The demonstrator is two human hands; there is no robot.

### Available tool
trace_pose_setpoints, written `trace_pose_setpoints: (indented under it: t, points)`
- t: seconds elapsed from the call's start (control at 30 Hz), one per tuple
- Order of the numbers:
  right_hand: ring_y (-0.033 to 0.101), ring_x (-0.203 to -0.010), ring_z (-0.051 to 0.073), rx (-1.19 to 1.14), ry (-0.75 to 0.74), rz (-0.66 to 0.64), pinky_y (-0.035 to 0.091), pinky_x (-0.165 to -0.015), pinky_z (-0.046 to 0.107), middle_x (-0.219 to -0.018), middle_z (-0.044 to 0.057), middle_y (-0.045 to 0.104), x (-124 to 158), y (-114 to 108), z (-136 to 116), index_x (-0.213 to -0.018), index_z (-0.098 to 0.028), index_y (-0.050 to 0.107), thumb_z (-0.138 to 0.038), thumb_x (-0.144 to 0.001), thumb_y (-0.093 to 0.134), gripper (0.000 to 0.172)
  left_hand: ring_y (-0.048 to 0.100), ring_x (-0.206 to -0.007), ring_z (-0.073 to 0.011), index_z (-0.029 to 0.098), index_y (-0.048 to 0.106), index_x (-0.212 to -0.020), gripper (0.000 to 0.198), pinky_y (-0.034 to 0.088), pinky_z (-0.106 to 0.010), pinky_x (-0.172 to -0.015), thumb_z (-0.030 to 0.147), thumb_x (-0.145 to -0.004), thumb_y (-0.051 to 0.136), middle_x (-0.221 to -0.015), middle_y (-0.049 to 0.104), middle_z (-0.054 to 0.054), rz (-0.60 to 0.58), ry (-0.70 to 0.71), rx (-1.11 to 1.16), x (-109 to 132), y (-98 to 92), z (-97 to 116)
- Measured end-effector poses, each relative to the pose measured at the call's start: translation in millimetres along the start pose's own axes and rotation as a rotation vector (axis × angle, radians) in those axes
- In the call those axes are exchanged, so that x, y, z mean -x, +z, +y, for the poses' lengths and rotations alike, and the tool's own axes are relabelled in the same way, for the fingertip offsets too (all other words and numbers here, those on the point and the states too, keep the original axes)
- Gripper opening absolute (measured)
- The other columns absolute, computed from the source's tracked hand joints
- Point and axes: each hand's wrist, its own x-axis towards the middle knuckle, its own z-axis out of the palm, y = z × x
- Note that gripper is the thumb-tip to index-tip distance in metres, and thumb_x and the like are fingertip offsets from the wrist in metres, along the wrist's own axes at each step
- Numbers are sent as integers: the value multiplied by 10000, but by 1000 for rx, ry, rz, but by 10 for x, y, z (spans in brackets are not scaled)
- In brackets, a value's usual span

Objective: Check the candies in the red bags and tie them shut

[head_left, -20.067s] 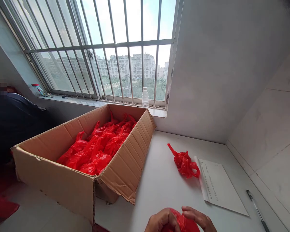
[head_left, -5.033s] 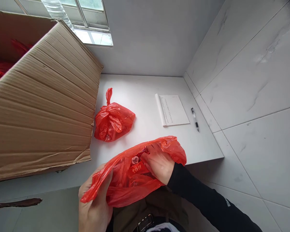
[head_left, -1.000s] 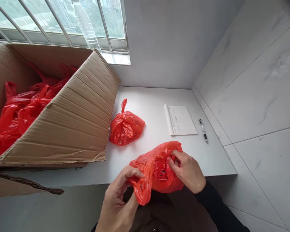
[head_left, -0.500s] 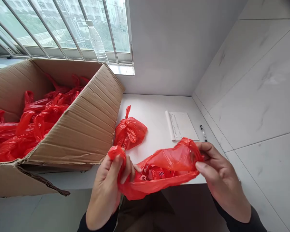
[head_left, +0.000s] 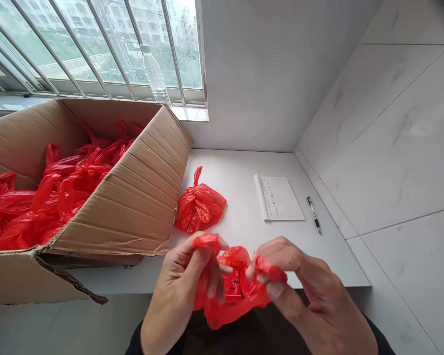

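Observation:
Both hands grip the gathered top of a red plastic bag (head_left: 225, 315) in front of me, below the table's near edge. My left hand (head_left: 185, 286) is closed around one bunched side. On the other side, my right hand (head_left: 299, 286) pinches the film between thumb and fingers. Small red printed packets (head_left: 233, 286) show through the opening between my hands. Just beyond my left hand, a tied red bag (head_left: 200, 204) rests on the white table (head_left: 237, 167), its knot pointing up.
A large cardboard box (head_left: 133, 197) full of red plastic bags (head_left: 70, 182) stands at the left, one torn flap jutting forward. A notebook (head_left: 283, 199) and a pen (head_left: 314, 215) lie at the right. Behind the box, a clear bottle (head_left: 155, 76) stands by the barred window.
My hands have come closer together, the right one moving left. The bag's mouth has gone from stretched wide to bunched and narrower. The view has tilted slightly.

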Motion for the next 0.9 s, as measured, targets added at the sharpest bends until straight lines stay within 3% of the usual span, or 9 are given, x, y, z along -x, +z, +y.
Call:
trace_pose_setpoints:
  t: [0.07, 0.17, 0.3, 0.37, 0.5, 0.6, 0.77, 0.83, 0.9]
  points:
    - [617, -1074, 186, 75, -90, -17, 551, -894, 311, -1107, 43, 653, -38, 25, -38, -951, -253, 613, -172, -969, 567, 95, 562, -513, -108, 209, 743, -969, 287, 507, -216, -576, 448, -968, 585, -570, 598, 25, -21, 28, -157, 2, 99, 32]
    - [477, -1331, 223, 200, -124, -9, 434, -1117, 351, -1411, 44, 521, -58, 43, -17, -942, -248, 656, -170, -955, 598, 99, 707, -919, -217, 242, 721, -1163, 296, 581, -313, -844, 413, -956, 597, -1058, 758, -78, -76, 111, -423, 84, 172, -26]
    - [571, -1193, 165, 79, -58, -52, 506, -1017, 269, -1263, 52, 602, -63, 36, 48, -1049, -242, 653, -139, -973, 538, 172, 655, -1199, -307, 345, 538, -1447, 555, 568, -401, -976, 385, -905, 651, -1361, 670, -83, -2, 137, -783, 275, 122, -259]
    - [581, -1175, 166, 63, -71, -76, 505, -1024, 268, -1261, 51, 607, -70, 35, 54, -1039, -241, 672, -207, -983, 555, 134, 684, -1138, -314, 344, 577, -1410, 588, 590, -394, -931, 390, -842, 716, -1307, 698, -82, 5, 143, -846, 307, 120, -321]
    - [577, -1207, 196, 19, -100, -90, 495, -1056, 292, -1274, 49, 622, -72, 39, 60, -1069, -256, 705, -481, -976, 582, 273, 696, -786, -226, 251, 749, -985, 242, 580, -291, -660, 445, -849, 698, -928, 744, -58, -91, 115, -672, 184, 214, -206]
    - [598, -1153, 165, 20, -16, -60, 508, -1019, 288, -1201, 32, 641, -63, 15, 105, -1194, -288, 683, -338, -1015, 545, 231, 576, -655, -166, 199, 690, -794, 355, 511, -264, -619, 504, -935, 576, -704, 629, -26, -151, 81, -516, 74, 256, -69]
    - [625, -957, 122, 19, 42, -33, 531, -851, 258, -984, -20, 678, -57, -38, 171, -1152, -309, 666, -125, -975, 558, 277, 467, -602, -129, 204, 672, -1027, 354, 446, -260, -616, 517, -979, 514, -686, 530, 14, -153, -101, -331, 38, 161, -55]
    - [628, -920, 127, -1, 68, -13, 523, -839, 270, -951, -30, 688, -48, -44, 176, -1100, -310, 665, -132, -964, 579, 239, 523, -618, -145, 219, 625, -1179, 369, 472, -279, -661, 503, -1004, 467, -672, 559, 19, -139, -178, -201, 20, 110, -71]
    - [634, -888, 131, -36, 114, -31, 516, -834, 277, -921, -37, 687, -34, -38, 184, -1068, -311, 661, -149, -955, 597, 207, 602, -728, -171, 219, 632, -1145, 328, 498, -304, -751, 472, -1009, 473, -749, 631, -9, -160, -166, -139, -12, 73, -62]
